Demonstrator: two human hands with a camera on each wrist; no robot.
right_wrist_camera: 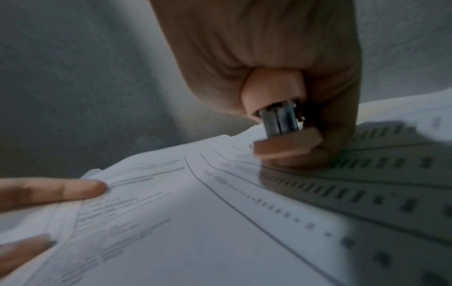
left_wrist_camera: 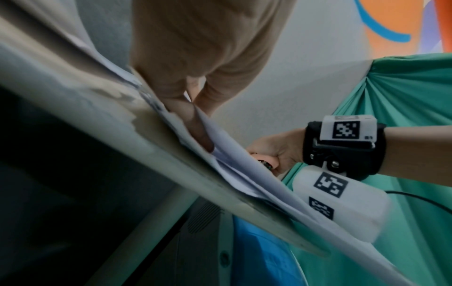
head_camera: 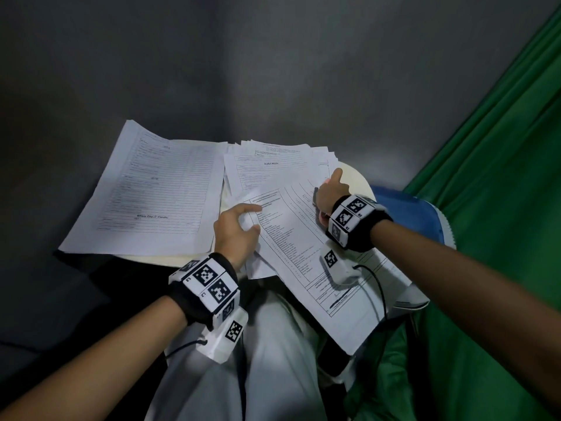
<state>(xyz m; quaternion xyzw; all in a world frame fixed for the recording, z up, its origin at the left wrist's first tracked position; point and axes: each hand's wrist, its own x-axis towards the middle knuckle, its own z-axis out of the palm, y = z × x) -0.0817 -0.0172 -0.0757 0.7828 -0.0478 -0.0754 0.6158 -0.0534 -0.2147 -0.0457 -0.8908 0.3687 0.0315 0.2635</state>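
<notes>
A printed sheet (head_camera: 303,238) with a table of lines lies slanted across my lap and the small round table (head_camera: 358,177). My left hand (head_camera: 253,218) pinches its upper left corner together with the sheets under it; in the left wrist view the thumb (left_wrist_camera: 200,135) is tucked beneath the paper. Two left fingers (right_wrist_camera: 80,188) lie on top of the sheet. My right hand (head_camera: 329,192) grips a peach-coloured stapler (right_wrist_camera: 281,116) at the sheet's top edge. The stapler's base touches the paper, and its metal core shows between the two plastic parts.
A larger stack of forms (head_camera: 151,189) lies at the left, overhanging the table. A loose pile of printed pages (head_camera: 273,162) sits behind the hands. A blue object (head_camera: 406,214) and green cloth (head_camera: 485,177) are at the right. Grey walls stand close behind.
</notes>
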